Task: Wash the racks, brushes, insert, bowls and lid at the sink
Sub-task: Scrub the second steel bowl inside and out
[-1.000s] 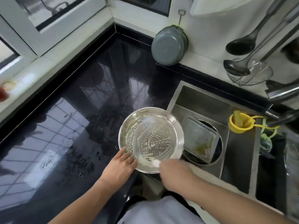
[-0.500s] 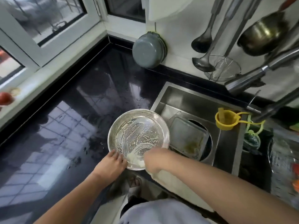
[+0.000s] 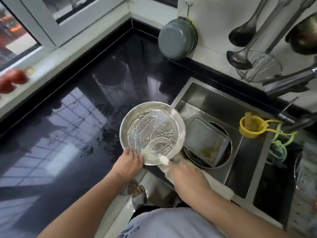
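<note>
Two hands work a soapy steel bowl point(image 3: 152, 133) at the black counter point(image 3: 68, 127) edge beside the sink point(image 3: 240, 162). Left hand point(image 3: 129, 162) fingers grip its near rim; right hand point(image 3: 187, 177) fingers pinch a white cloth point(image 3: 163, 159) against that rim.

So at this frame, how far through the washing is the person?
Nothing visibly finished. In hand: the round steel bowl on the black counter's edge is streaked with suds; the left hand grips its rim, the right hand works a white-tipped scrubber inside. Left: rinsing, plus the soiled rectangular tray waiting in the steel sink.
</note>
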Action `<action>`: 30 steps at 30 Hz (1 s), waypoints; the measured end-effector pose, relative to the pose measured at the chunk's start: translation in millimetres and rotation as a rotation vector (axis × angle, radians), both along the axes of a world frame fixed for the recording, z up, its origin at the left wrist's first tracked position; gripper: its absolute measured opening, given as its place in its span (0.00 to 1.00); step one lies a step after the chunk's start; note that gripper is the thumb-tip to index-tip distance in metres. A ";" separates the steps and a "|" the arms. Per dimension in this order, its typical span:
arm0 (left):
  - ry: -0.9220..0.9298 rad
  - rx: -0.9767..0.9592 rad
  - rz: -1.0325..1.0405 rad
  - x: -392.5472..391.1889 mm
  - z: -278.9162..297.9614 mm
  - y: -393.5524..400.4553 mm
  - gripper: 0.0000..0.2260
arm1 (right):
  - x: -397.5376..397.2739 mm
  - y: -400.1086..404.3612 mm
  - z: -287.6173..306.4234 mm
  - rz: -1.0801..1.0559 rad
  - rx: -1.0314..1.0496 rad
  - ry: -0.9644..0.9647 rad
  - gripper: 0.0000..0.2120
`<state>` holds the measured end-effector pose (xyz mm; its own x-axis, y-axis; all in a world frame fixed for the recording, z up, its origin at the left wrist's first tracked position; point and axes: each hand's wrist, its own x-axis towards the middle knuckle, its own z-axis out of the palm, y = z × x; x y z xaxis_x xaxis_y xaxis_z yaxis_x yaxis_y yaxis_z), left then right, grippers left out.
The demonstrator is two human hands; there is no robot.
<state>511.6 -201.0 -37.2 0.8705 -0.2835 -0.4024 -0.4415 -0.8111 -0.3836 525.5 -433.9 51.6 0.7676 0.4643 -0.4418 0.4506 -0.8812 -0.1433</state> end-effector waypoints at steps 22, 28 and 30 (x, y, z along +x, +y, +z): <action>-0.032 -0.193 0.211 -1.2 8.6 -12.5 0.09 | 91.7 -23.6 -0.9 0.023 -0.102 -0.149 0.28; -0.043 -0.263 0.150 -9.8 4.1 28.1 0.07 | 48.5 -13.4 0.5 0.027 -0.074 -0.081 0.31; -0.007 -0.218 0.163 -6.9 7.6 7.5 0.10 | 22.5 8.5 -2.6 0.028 -0.007 0.021 0.31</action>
